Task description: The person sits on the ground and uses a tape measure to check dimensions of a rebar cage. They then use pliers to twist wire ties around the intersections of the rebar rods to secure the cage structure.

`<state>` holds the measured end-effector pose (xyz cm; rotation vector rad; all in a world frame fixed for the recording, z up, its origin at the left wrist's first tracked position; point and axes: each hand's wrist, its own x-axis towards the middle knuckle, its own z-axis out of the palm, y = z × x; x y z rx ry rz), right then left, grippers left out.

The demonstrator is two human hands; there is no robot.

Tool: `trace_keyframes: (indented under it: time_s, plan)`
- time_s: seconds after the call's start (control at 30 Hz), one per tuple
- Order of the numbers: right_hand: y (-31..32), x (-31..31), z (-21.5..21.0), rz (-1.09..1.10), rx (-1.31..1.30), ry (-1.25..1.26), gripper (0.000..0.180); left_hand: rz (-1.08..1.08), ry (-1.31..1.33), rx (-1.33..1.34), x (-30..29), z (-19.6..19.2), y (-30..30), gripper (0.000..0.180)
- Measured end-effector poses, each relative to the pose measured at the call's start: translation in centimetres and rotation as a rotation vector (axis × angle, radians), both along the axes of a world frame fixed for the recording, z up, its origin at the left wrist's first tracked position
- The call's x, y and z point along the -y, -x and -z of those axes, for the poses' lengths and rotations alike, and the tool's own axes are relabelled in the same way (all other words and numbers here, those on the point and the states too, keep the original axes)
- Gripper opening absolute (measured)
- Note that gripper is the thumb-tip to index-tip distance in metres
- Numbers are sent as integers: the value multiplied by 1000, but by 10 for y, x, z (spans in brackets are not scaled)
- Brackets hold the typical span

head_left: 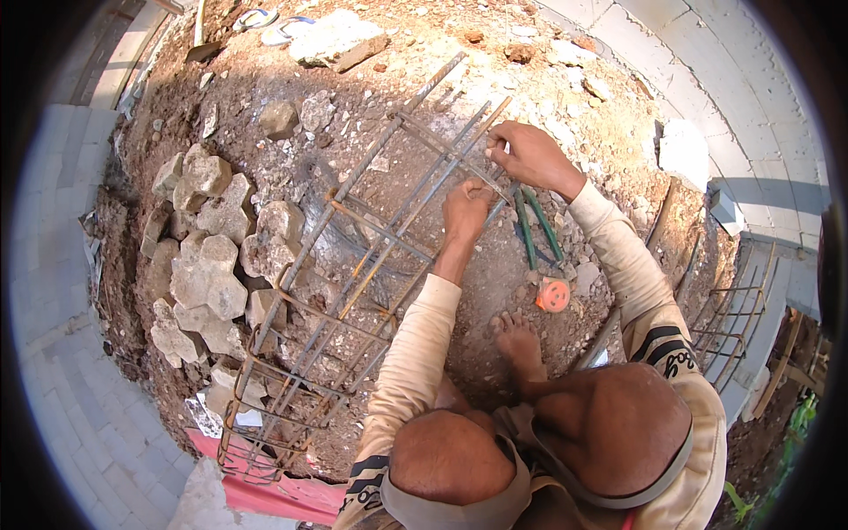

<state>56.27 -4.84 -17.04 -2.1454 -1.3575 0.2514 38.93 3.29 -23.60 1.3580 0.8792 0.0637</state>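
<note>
A long rebar cage [340, 315] of rusty rods and square stirrups lies slanting across the dirt, from lower left to upper middle. At its far right corner, my left hand [465, 215] is closed with fingers curled beside a rod; what it grips is too small to make out. Just beyond, my right hand [533, 157] pinches its fingers together near the rod ends, and anything between them is hidden. Close by on the ground lie green-handled cutters [537, 228], their head partly hidden beside the cage. An orange tape measure [553, 295] rests below the handles, near my bare foot [518, 346].
Broken concrete blocks [209, 276] are heaped left of the cage. Pale block walls [707, 66] curve around the site. Another rebar frame [735, 309] stands at the right. Sandals [256, 19], a hoe [202, 49] and a pale slab [334, 37] lie at the far side.
</note>
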Motion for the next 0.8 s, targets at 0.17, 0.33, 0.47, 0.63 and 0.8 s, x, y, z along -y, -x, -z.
trace_keyframes:
  time_s: [0.17,0.33,0.47,0.63,0.8]
  plan:
    - [47,81,14,454,-105,74,40,-119,-695,-104,2,-26,5,29]
    - [104,153,97,386,21,470,44,-117,-1061,-105,19,-22,16,38]
    - [104,150,106,403,-189,504,45,104,-776,69,17,-50,42,34]
    - [72,181,90,728,-1101,204,19,-120,-657,82,-20,-130,50,27]
    - [85,184,-38,719,-1036,-123,27,-122,-538,84,-77,-121,35,36]
